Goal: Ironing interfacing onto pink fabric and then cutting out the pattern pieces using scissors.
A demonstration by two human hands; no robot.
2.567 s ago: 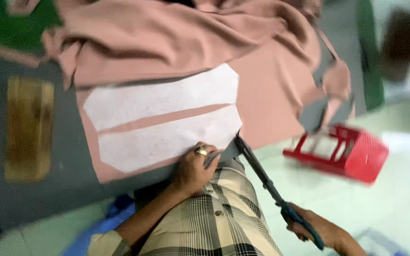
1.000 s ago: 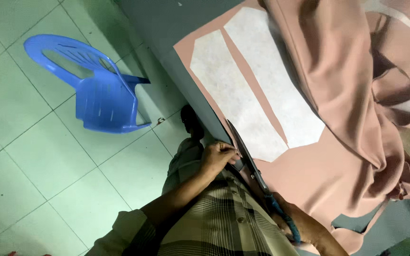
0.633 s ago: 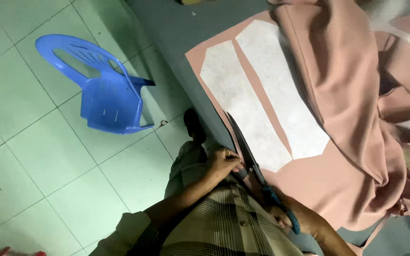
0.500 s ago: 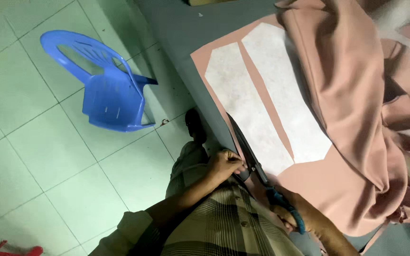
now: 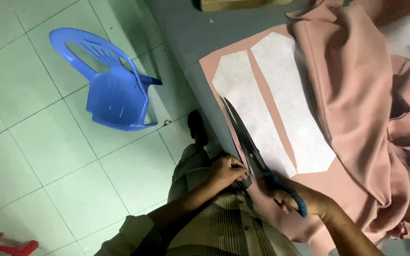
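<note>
My right hand (image 5: 304,201) grips the blue handle of large dark scissors (image 5: 247,142), whose blades lie along the left edge of the pink fabric (image 5: 357,118) on the grey table (image 5: 186,28). Two white paper pattern pieces (image 5: 281,104) lie flat on the fabric just right of the blades. My left hand (image 5: 226,170) pinches the fabric edge at the table's border, right beside the scissors' pivot. More pink fabric is bunched in folds at the right.
A blue plastic chair (image 5: 112,87) lies tipped on the pale green tiled floor (image 5: 34,156) at the left. A red plastic object (image 5: 5,246) shows at the bottom left corner. A wooden block (image 5: 238,4) sits at the table's far edge.
The view swung from the table's other side to this one. Over the last second the scissors have stayed along the fabric edge with both hands holding as before; the view shifted slightly.
</note>
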